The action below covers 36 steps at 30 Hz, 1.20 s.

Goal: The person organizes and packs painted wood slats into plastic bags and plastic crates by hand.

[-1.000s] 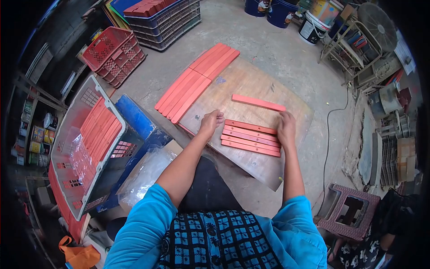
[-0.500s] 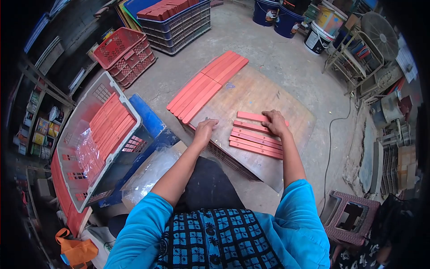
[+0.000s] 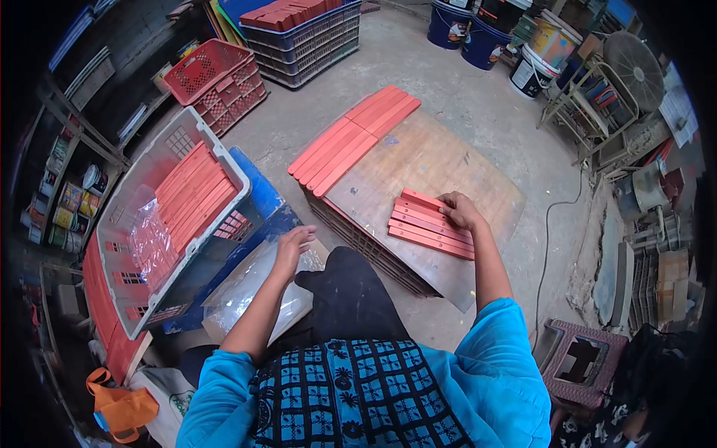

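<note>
My right hand (image 3: 461, 210) is on the board at the right, its fingers closed on the end of the uppermost red wooden slat (image 3: 423, 198). That slat lies against a small group of short red slats (image 3: 429, 233), several with small dark holes. My left hand (image 3: 293, 248) is off the board's left edge, above a clear plastic bag (image 3: 258, 299); its fingers are stretched out and hold nothing. Along the board's far left side lie longer rows of red slats (image 3: 355, 142) with rounded ends, set side by side. The wooden board (image 3: 455, 164) rests on a crate.
To my left, a grey crate (image 3: 240, 183) holds red slats and plastic wrap beside a blue surface (image 3: 261, 187). Beyond stand a red crate (image 3: 213, 75) and stacked blue crates (image 3: 306, 52). Paint buckets (image 3: 534, 71), a fan (image 3: 633, 63) and a floor cable (image 3: 549, 246) are at right.
My left hand has moved left, off the board and over the plastic. The separated upper slats have come down against the others under my right hand.
</note>
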Motion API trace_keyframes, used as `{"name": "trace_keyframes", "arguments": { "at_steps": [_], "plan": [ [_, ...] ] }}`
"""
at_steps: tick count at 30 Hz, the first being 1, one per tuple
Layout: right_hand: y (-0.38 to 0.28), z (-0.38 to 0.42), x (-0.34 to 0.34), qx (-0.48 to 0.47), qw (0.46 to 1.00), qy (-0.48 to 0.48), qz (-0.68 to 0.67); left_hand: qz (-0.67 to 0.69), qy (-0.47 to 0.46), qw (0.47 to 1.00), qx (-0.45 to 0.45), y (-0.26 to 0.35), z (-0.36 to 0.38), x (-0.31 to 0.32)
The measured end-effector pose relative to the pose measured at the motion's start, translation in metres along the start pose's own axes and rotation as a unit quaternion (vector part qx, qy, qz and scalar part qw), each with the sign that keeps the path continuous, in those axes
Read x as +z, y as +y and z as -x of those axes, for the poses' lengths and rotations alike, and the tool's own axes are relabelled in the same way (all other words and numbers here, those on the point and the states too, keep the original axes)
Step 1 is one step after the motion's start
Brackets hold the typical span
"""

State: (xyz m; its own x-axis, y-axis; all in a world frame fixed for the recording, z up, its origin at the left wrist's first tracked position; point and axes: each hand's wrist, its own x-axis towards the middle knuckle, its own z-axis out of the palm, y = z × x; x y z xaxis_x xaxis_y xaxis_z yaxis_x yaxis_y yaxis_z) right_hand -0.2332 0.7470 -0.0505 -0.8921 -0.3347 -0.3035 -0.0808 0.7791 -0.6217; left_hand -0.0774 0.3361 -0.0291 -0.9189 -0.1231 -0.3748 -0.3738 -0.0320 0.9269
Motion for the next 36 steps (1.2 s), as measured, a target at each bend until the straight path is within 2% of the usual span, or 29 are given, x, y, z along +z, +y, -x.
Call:
{"name": "trace_keyframes", "arguments": {
  "at_steps": [4,7,9,11,13,16,19,21,25,27,29,30,33,35,36],
  "plan": [
    [-0.042,0.031,0.002,-0.014,0.998,-0.019,0.058,0.019,0.024,0.999,-0.023,-0.022,0.031,-0.033],
    [-0.071,0.064,0.019,-0.110,0.960,0.027,0.257,0.028,0.059,0.997,-0.032,-0.036,0.055,-0.057],
    [-0.065,0.060,0.028,-0.078,0.950,-0.018,0.301,0.016,0.075,0.997,-0.030,-0.045,0.069,-0.064],
    [-0.068,0.058,0.028,-0.065,0.967,-0.024,0.243,0.002,0.072,0.997,-0.029,-0.058,0.078,-0.071],
    [-0.057,0.054,0.036,-0.086,0.963,0.008,0.257,-0.045,0.069,0.997,-0.009,-0.067,0.086,-0.078],
    [-0.072,0.051,0.032,-0.048,0.965,-0.021,0.259,-0.098,0.052,0.994,0.003,-0.066,0.100,-0.087],
    [-0.094,0.044,0.025,-0.038,0.970,0.024,0.240,-0.196,0.029,0.980,0.003,-0.057,0.113,-0.101],
    [-0.121,0.030,0.010,-0.097,0.979,0.061,0.170,-0.242,-0.021,0.970,-0.007,-0.047,0.120,-0.115],
    [-0.249,0.012,-0.013,-0.254,0.957,0.114,0.085,-0.262,-0.073,0.962,-0.010,-0.050,0.123,-0.137],
    [-0.320,0.002,-0.011,-0.296,0.953,0.056,-0.029,-0.264,-0.076,0.961,-0.017,-0.052,0.124,-0.143],
    [-0.406,0.006,0.002,-0.333,0.942,0.006,-0.032,-0.271,-0.072,0.959,-0.035,-0.041,0.133,-0.141],
    [-0.436,-0.002,0.010,-0.366,0.931,-0.012,-0.005,-0.277,-0.078,0.958,-0.010,-0.036,0.141,-0.140],
    [-0.510,-0.032,0.059,-0.461,0.880,-0.119,-0.002,-0.205,-0.095,0.971,0.072,-0.012,0.161,-0.158],
    [-0.549,-0.049,0.104,-0.515,0.831,-0.207,0.036,-0.197,-0.081,0.974,0.074,-0.010,0.169,-0.169],
    [-0.560,-0.057,0.126,-0.490,0.830,-0.258,0.062,-0.193,-0.074,0.975,0.076,-0.009,0.172,-0.174]
  ]
}}
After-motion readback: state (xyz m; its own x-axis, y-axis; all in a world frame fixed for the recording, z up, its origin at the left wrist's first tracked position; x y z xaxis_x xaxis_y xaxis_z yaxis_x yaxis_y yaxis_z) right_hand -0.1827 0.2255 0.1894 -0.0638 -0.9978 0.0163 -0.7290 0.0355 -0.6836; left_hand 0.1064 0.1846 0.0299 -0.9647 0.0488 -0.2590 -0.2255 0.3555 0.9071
